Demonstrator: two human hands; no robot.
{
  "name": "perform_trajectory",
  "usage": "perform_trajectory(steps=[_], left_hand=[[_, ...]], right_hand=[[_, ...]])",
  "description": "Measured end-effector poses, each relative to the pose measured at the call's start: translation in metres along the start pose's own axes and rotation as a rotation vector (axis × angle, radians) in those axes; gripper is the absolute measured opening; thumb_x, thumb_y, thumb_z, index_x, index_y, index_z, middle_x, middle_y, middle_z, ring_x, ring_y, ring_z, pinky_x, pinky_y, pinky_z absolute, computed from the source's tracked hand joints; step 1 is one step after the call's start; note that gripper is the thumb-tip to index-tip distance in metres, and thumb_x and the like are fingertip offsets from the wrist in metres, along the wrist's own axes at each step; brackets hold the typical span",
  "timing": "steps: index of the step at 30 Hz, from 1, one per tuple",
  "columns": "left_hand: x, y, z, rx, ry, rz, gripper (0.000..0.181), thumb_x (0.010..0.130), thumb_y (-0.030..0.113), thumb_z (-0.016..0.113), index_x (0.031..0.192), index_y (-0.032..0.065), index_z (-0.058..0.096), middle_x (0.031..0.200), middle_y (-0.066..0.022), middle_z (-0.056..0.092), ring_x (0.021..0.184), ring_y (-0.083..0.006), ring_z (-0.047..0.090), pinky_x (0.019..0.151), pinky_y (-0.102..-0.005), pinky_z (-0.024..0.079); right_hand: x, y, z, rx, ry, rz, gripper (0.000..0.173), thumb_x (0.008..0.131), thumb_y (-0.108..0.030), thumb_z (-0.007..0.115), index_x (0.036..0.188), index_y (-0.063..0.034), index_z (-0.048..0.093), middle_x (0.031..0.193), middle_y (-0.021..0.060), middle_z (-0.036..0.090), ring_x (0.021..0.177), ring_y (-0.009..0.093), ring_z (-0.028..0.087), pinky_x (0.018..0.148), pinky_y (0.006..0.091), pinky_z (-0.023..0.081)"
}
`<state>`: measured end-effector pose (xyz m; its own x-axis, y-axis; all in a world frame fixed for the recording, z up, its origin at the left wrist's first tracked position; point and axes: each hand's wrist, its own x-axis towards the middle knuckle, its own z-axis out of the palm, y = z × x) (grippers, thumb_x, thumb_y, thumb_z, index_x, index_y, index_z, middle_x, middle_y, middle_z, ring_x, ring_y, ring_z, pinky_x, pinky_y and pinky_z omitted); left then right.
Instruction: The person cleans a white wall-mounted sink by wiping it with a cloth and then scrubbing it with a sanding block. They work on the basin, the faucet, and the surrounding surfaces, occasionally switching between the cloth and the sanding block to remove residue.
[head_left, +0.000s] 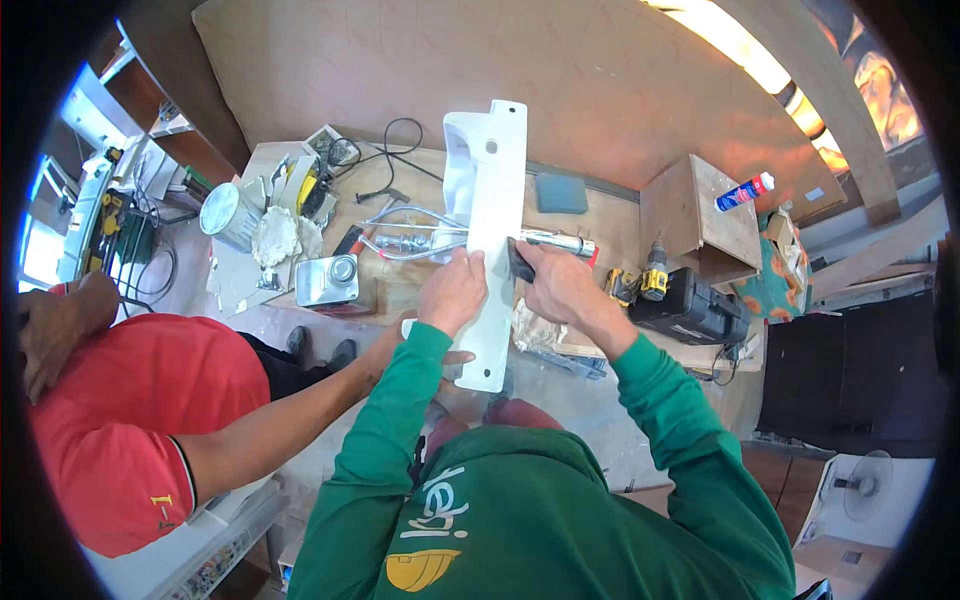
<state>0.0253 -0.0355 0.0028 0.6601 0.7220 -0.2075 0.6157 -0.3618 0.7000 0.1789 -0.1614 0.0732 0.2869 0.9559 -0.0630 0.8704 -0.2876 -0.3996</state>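
Note:
A white washbasin (497, 187) stands tilted on edge over the workbench, its flat back, with holes near both ends, facing up. My left hand (454, 291) grips or presses its left edge at mid-length. In my right hand (556, 281) is a dark flat block (520, 262), its exact kind unclear, held against the basin's right edge. A co-worker's hand (390, 351) supports the basin's lower end from the left. Behind the basin lie a chrome faucet (559, 241) and braided hoses (409, 212), partly hidden by it.
On the wooden workbench (420, 292) are a hammer (352, 240), a chrome fitting (328, 280), a cordless drill (655, 274), a black tool case (690, 307) and a grey-green block (561, 193). A sealant cartridge (744, 192) lies on a wooden box (686, 217). A co-worker in red (165, 375) stands left.

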Motion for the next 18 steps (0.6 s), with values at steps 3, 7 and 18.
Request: perform_trajectory(steps=[3, 7, 18], left_hand=[[0.001, 0.001, 0.001, 0.019, 0.012, -0.025, 0.05, 0.114, 0.042, 0.037, 0.119, -0.0032, 0.058, 0.099, -0.0351, 0.074, 0.099, -0.0545, 0.071, 0.089, -0.0636, 0.054], [0.0, 0.009, 0.002, -0.004, -0.01, -0.018, 0.05, 0.114, 0.043, 0.039, 0.12, -0.0034, 0.057, 0.099, -0.0346, 0.074, 0.099, -0.0553, 0.071, 0.089, -0.0646, 0.053], [0.0, 0.023, 0.027, 0.017, 0.013, -0.034, 0.048, 0.113, 0.043, 0.041, 0.119, -0.0017, 0.057, 0.095, -0.0364, 0.073, 0.094, -0.0571, 0.07, 0.086, -0.066, 0.053]], right_hand=[[-0.011, -0.012, 0.01, -0.064, -0.16, 0.037, 0.053, 0.091, -0.021, 0.066, 0.14, -0.0038, 0.063, 0.115, 0.0272, 0.072, 0.106, 0.047, 0.071, 0.091, 0.0551, 0.058], [-0.01, -0.003, 0.012, 0.011, 0.048, 0.049, 0.053, 0.09, -0.023, 0.068, 0.139, -0.0039, 0.063, 0.12, 0.0292, 0.071, 0.108, 0.048, 0.07, 0.093, 0.0549, 0.058], [0.006, 0.025, -0.007, 0.107, -0.086, 0.095, 0.059, 0.088, -0.018, 0.067, 0.144, -0.0026, 0.058, 0.122, 0.0305, 0.069, 0.11, 0.049, 0.069, 0.093, 0.0568, 0.057]])
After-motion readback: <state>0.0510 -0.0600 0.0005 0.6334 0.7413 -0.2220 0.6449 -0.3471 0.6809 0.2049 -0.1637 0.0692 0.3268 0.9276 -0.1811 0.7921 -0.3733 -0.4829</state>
